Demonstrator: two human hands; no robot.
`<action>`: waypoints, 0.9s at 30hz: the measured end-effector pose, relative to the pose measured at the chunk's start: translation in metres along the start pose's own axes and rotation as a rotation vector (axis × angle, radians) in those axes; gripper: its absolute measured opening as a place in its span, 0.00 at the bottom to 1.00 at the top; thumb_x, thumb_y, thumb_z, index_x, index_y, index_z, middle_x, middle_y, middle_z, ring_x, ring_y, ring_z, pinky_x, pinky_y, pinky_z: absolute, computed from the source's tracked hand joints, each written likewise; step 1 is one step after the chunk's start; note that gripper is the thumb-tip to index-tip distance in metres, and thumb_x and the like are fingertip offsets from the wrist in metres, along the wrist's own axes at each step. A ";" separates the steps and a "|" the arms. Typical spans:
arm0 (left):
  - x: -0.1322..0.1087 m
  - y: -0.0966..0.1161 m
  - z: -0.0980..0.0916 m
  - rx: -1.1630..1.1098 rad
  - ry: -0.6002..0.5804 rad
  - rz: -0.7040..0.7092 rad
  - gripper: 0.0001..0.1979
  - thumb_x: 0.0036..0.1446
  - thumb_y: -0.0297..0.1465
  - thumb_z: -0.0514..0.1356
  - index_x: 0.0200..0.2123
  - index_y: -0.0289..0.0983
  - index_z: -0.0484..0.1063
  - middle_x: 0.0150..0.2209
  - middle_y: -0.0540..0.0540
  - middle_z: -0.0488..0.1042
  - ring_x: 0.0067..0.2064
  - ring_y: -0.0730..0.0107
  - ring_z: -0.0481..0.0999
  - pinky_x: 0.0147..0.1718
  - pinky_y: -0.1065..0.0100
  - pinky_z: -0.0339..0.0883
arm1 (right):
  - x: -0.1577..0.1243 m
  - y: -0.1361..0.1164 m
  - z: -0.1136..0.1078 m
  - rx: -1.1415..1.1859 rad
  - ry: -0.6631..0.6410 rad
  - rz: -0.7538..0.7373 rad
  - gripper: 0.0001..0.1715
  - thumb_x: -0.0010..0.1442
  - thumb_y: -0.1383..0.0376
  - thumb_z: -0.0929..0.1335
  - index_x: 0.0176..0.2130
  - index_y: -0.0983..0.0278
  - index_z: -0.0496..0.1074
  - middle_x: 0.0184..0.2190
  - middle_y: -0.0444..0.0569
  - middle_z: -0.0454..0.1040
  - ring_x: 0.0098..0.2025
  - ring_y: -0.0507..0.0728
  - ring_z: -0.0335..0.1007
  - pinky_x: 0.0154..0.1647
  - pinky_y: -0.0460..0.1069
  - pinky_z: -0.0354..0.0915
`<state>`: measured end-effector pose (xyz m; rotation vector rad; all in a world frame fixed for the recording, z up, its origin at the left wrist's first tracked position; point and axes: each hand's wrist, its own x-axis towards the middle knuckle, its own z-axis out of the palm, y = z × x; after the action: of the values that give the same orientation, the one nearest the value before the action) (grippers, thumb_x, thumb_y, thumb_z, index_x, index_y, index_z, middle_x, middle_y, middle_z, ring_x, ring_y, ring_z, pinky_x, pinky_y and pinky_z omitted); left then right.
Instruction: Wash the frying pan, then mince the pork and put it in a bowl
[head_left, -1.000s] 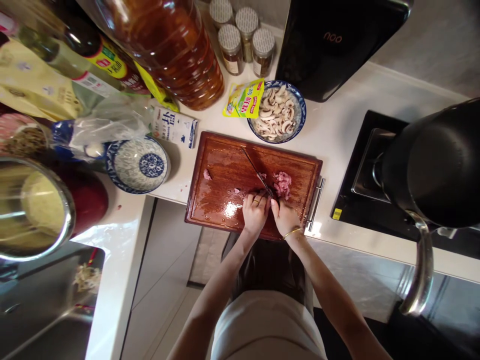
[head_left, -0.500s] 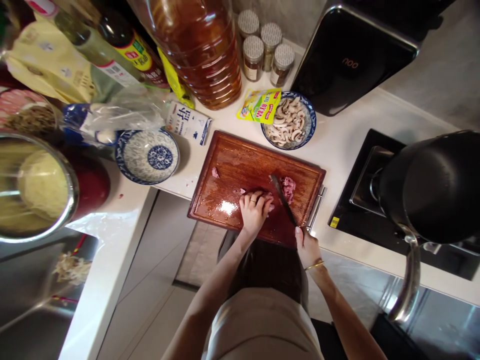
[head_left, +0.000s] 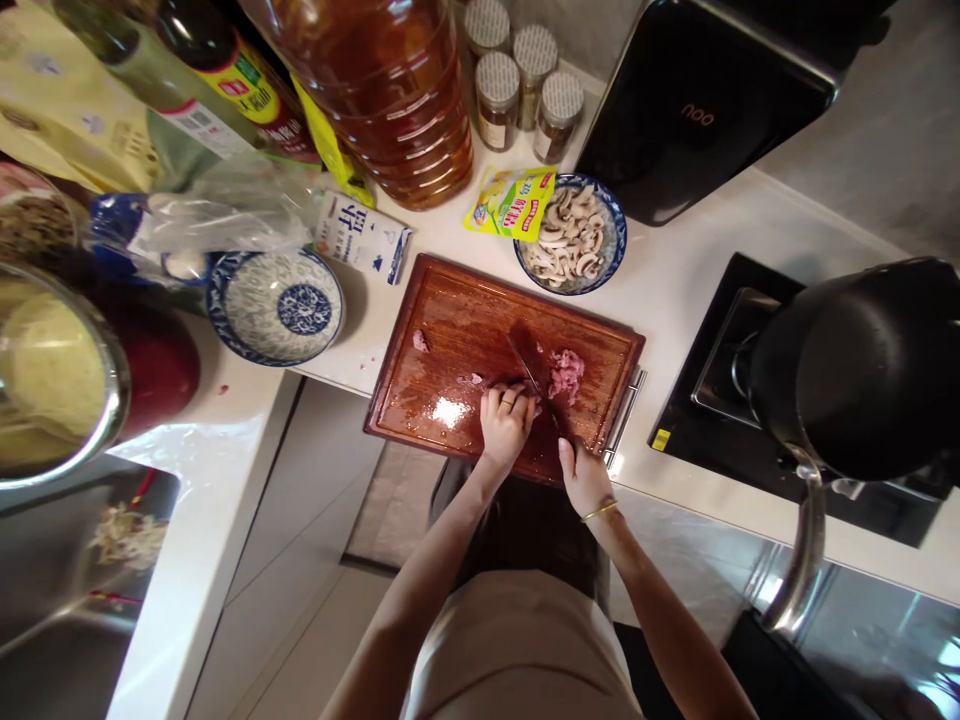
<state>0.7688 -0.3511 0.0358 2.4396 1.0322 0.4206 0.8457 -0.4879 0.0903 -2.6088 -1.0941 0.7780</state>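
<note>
My right hand [head_left: 586, 476] is closed around the handle of a kitchen knife [head_left: 527, 366], its blade slanting up and left over the wooden cutting board [head_left: 450, 300]. Beside the blade, my left hand [head_left: 505, 424] presses with curled fingers on a piece of raw meat, mostly hidden under them. A small heap of chopped pink meat [head_left: 566, 374] lies right of the knife. Another bit of meat [head_left: 420, 341] rests alone near the board's left side, and small scraps lie just above my left hand.
Behind the board stand a bowl of sliced mushrooms [head_left: 576, 240] with a yellow seasoning packet [head_left: 517, 203] on its rim, and a large oil jug [head_left: 397, 110]. On the left are a patterned bowl [head_left: 277, 307] and a salt packet [head_left: 365, 240]. A black pan [head_left: 862, 370] sits on the stove at right.
My right hand has brought the knife leftward, from beside the chopped heap to my left fingertips. The left hand stays on the meat. The whole view has shifted slightly.
</note>
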 end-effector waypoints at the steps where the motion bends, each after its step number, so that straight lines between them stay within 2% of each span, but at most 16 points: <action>1: 0.001 0.000 0.001 -0.005 -0.001 -0.006 0.08 0.59 0.31 0.56 0.36 0.38 0.75 0.43 0.44 0.76 0.44 0.58 0.67 0.43 0.58 0.61 | -0.003 0.002 -0.001 0.004 -0.008 0.012 0.32 0.67 0.53 0.48 0.39 0.67 0.71 0.36 0.59 0.76 0.34 0.60 0.73 0.33 0.51 0.65; 5: 0.001 0.002 0.003 -0.050 -0.008 -0.010 0.08 0.60 0.29 0.55 0.38 0.37 0.74 0.43 0.44 0.76 0.44 0.60 0.67 0.44 0.60 0.62 | -0.009 0.002 0.000 -0.037 -0.077 0.092 0.31 0.67 0.54 0.49 0.38 0.67 0.71 0.31 0.57 0.76 0.26 0.58 0.71 0.25 0.49 0.61; 8: -0.001 0.003 0.003 -0.065 -0.042 -0.001 0.08 0.60 0.28 0.54 0.36 0.37 0.74 0.44 0.44 0.75 0.44 0.60 0.66 0.45 0.61 0.63 | 0.003 -0.007 0.008 -0.113 -0.087 0.107 0.29 0.67 0.54 0.51 0.42 0.68 0.71 0.27 0.56 0.75 0.26 0.58 0.71 0.28 0.50 0.62; 11: -0.004 0.003 0.002 -0.049 -0.072 0.016 0.09 0.61 0.29 0.54 0.34 0.36 0.74 0.43 0.44 0.76 0.44 0.60 0.66 0.45 0.61 0.63 | 0.015 -0.015 0.016 -0.137 -0.103 0.140 0.29 0.66 0.53 0.52 0.41 0.69 0.71 0.24 0.55 0.74 0.26 0.59 0.71 0.30 0.51 0.62; 16: -0.011 0.002 0.003 -0.020 -0.044 -0.026 0.11 0.60 0.33 0.56 0.43 0.40 0.75 0.45 0.45 0.76 0.45 0.59 0.67 0.43 0.60 0.61 | 0.015 0.000 0.009 0.075 0.002 0.167 0.35 0.67 0.52 0.46 0.40 0.68 0.71 0.29 0.56 0.75 0.30 0.58 0.71 0.34 0.52 0.64; 19: -0.015 0.000 0.001 -0.038 -0.066 -0.038 0.14 0.60 0.35 0.56 0.48 0.43 0.73 0.47 0.45 0.75 0.46 0.59 0.67 0.45 0.59 0.59 | 0.009 0.014 -0.003 0.175 -0.015 0.181 0.39 0.65 0.48 0.44 0.36 0.66 0.71 0.24 0.53 0.73 0.26 0.58 0.70 0.31 0.51 0.63; 22: -0.016 0.000 -0.003 -0.058 -0.079 -0.057 0.17 0.60 0.35 0.55 0.53 0.44 0.69 0.49 0.44 0.75 0.48 0.59 0.67 0.49 0.58 0.57 | 0.002 0.017 -0.010 0.229 -0.038 0.154 0.36 0.63 0.45 0.47 0.31 0.64 0.69 0.20 0.50 0.71 0.24 0.57 0.69 0.29 0.51 0.63; 27: -0.006 0.003 -0.012 -0.070 -0.028 -0.132 0.15 0.60 0.35 0.55 0.49 0.43 0.72 0.49 0.45 0.73 0.50 0.59 0.66 0.52 0.57 0.55 | -0.001 0.010 -0.009 0.492 -0.065 0.216 0.32 0.63 0.44 0.49 0.27 0.61 0.64 0.19 0.46 0.67 0.21 0.53 0.66 0.23 0.47 0.62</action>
<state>0.7616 -0.3542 0.0470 2.2944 1.1393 0.3714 0.8557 -0.4960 0.0944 -2.3070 -0.5437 1.0318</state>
